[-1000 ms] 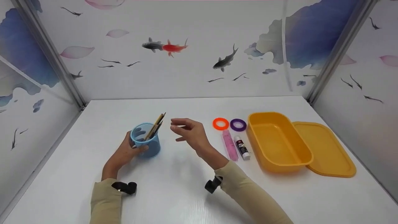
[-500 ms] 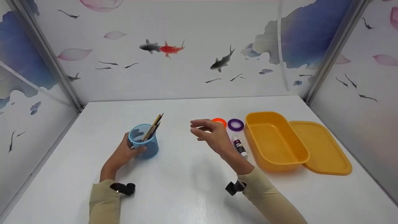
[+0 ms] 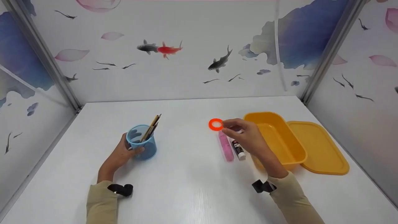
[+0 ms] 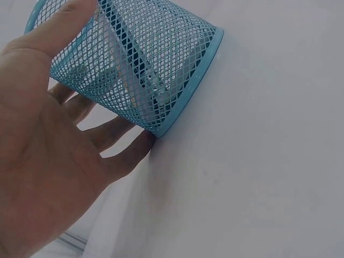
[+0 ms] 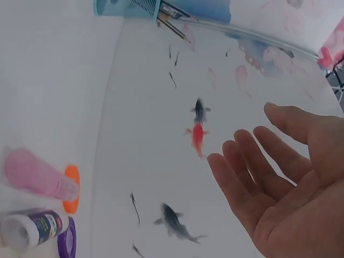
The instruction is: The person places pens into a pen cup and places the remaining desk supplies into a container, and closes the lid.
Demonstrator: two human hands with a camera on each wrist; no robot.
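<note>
Fingers and thumb of my left hand (image 3: 119,157) grip a blue mesh pen holder (image 3: 150,151) at the left of the table. Several pencils (image 3: 151,129) lean in it, tips above the rim. The left wrist view shows the thumb and fingers around the mesh wall. My right hand (image 3: 248,137) hovers over the right side with loosely curved fingers and nothing in them. In the head view its fingertips overlap an orange ring (image 3: 211,125); the right wrist view shows them apart. A pink tube-shaped thing (image 3: 226,147) and a glue stick (image 3: 238,150) lie below the hand.
A purple ring (image 5: 65,244), hidden by the hand in the head view, lies by the glue stick. At the right stands a yellow box (image 3: 279,141) with its yellow lid (image 3: 325,149) beside it. Printed panels (image 3: 186,84) enclose the white table (image 3: 174,186).
My right hand has moved rightward from beside the pen holder to above the rings and glue stick. The left hand keeps its grip on the pen holder.
</note>
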